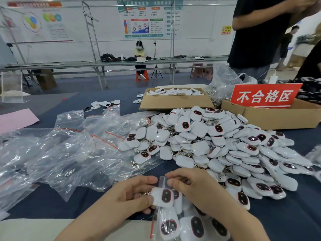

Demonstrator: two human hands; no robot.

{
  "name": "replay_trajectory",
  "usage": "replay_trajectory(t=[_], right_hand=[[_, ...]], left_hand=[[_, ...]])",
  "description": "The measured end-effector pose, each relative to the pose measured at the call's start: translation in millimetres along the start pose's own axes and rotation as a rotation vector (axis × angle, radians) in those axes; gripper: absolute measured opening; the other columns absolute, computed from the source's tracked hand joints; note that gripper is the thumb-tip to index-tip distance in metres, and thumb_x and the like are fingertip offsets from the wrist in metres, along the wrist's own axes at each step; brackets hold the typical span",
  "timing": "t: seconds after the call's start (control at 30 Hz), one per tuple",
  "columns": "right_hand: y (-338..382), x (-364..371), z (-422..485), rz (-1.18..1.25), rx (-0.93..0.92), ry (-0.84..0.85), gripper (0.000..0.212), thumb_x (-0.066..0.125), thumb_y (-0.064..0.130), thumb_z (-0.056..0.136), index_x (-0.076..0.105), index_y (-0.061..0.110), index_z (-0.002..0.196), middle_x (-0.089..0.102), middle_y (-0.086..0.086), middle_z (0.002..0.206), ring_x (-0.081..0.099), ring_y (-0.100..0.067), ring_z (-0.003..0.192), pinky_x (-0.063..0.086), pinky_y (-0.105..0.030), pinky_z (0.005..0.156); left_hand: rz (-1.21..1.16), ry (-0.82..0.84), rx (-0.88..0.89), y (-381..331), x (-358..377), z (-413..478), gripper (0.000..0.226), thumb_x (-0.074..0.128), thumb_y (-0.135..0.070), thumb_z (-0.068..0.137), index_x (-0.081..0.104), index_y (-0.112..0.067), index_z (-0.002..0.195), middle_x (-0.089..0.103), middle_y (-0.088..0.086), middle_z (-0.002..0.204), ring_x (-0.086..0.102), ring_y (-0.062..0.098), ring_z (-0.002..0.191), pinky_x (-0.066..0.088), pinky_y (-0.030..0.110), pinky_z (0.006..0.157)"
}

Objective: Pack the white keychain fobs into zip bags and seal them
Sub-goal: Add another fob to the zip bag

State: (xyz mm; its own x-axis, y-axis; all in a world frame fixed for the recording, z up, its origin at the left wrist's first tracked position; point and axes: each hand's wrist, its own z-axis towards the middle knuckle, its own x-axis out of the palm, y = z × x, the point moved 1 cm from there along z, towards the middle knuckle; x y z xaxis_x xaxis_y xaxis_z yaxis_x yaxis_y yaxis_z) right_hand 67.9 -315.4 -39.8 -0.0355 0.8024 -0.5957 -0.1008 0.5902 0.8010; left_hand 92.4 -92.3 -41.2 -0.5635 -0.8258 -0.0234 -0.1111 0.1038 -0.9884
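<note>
Head view: left hand (132, 193) clamps fob (163, 197); right hand (189, 185) pinches half-hidden zip bag (162, 182).

White fobs (217, 141): rounded squares, dark red-rimmed oval on one face, metal clasps. Loose heap at centre-right of bench, faces mixed up and down. Zip bags (69, 148): clear, red seal strips, crumpled, spread along left side. Held fob (163, 197) face up at near edge, gripped by left hand (132, 193); right hand (192, 186) pinches small bag (162, 180) at its top. Bagged fobs (191, 226) lie beneath.
</note>
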Motion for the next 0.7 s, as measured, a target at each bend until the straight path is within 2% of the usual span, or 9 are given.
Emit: replay_trajectory(t=[0.17, 0.27, 0.33, 0.5, 0.57, 0.7], right_hand=[[-0.3, -1.4, 1.9, 0.034, 0.006, -0.003, 0.021, 0.064, 0.023, 0.097, 0.070, 0.043, 0.103, 0.070, 0.030, 0.091, 0.065, 0.009, 0.086, 0.052, -0.010, 0.079], [-0.4, -2.2, 3.7, 0.059, 0.010, -0.006, 0.025, 0.064, 0.020, 0.097, 0.068, 0.045, 0.102, 0.074, 0.023, 0.092, 0.068, 0.005, 0.086, 0.056, -0.019, 0.083], [-0.1, -3.6, 3.8, 0.047, -0.002, -0.008, 0.027, 0.062, 0.021, 0.097, 0.066, 0.048, 0.100, 0.074, 0.024, 0.091, 0.068, 0.005, 0.086, 0.057, -0.023, 0.084], [-0.4, -5.1, 2.9, 0.045, -0.026, -0.011, 0.023, 0.052, 0.031, 0.102, 0.062, 0.051, 0.108, 0.073, 0.022, 0.090, 0.071, -0.020, 0.087, 0.059, -0.037, 0.083], [-2.4, -5.7, 3.6, 0.067, -0.029, -0.018, 0.022, 0.051, 0.033, 0.102, 0.063, 0.049, 0.111, 0.074, 0.022, 0.090, 0.071, -0.012, 0.085, 0.060, -0.033, 0.083], [-0.4, -7.0, 3.0, 0.130, -0.050, 0.010, 0.018, 0.062, 0.035, 0.096, 0.064, 0.048, 0.108, 0.074, 0.024, 0.092, 0.069, 0.005, 0.086, 0.056, -0.015, 0.077]], left_hand=[[-0.069, -0.036, -0.004, 5.7, -2.3, 3.7, 0.056, 0.074, -0.006, 0.075, 0.061, -0.008, 0.129, 0.073, 0.016, 0.117, 0.068, 0.022, 0.089, 0.056, 0.028, 0.069], [-0.045, -0.073, -0.001, 8.6, -5.7, 5.2, 0.047, 0.084, -0.009, 0.077, 0.070, -0.013, 0.122, 0.073, 0.015, 0.119, 0.069, 0.023, 0.094, 0.056, 0.029, 0.075], [-0.028, -0.071, 0.003, 8.7, -6.8, 5.1, 0.040, 0.085, -0.015, 0.077, 0.076, -0.022, 0.116, 0.074, 0.017, 0.114, 0.067, 0.023, 0.092, 0.055, 0.029, 0.079], [-0.067, -0.045, 0.022, 5.0, -4.4, 1.9, 0.039, 0.082, -0.019, 0.078, 0.076, -0.030, 0.114, 0.077, 0.010, 0.106, 0.067, 0.014, 0.084, 0.056, 0.021, 0.074], [-0.055, -0.043, 0.025, 3.9, -1.9, 1.9, 0.035, 0.083, -0.018, 0.081, 0.077, -0.030, 0.113, 0.077, 0.011, 0.103, 0.068, 0.016, 0.083, 0.056, 0.022, 0.072], [-0.070, -0.056, 0.028, 2.8, 4.3, 4.2, 0.031, 0.084, -0.018, 0.074, 0.079, -0.023, 0.104, 0.076, 0.014, 0.094, 0.068, 0.018, 0.077, 0.054, 0.022, 0.064]])
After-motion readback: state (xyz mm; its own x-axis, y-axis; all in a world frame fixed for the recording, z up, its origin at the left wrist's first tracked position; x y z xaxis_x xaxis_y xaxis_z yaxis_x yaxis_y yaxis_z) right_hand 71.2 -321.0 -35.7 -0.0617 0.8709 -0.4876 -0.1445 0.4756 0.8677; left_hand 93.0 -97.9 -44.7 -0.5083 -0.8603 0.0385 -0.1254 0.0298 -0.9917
